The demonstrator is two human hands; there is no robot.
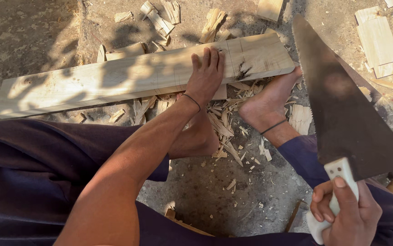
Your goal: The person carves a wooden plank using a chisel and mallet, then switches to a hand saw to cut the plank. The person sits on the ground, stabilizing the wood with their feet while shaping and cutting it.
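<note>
Nearest, at the right, my right hand (344, 214) is wrapped tight around the white handle (335, 191) of a handsaw (347, 105), whose dark blade rises away from me with its toothed edge facing left, clear of the wood. Bare ground (219, 191) lies open between my knees, dotted with chips. Farther on, my left hand (205, 77) lies flat on the long pale plank (128, 75), fingers together, tips at its far edge. The plank runs left to right, and my right foot (269, 102) sits under its right end beside a rough notch (243, 70) in the near edge. Shavings (224, 123) pile below. Beyond, offcuts (379, 43) litter the far right.
</note>
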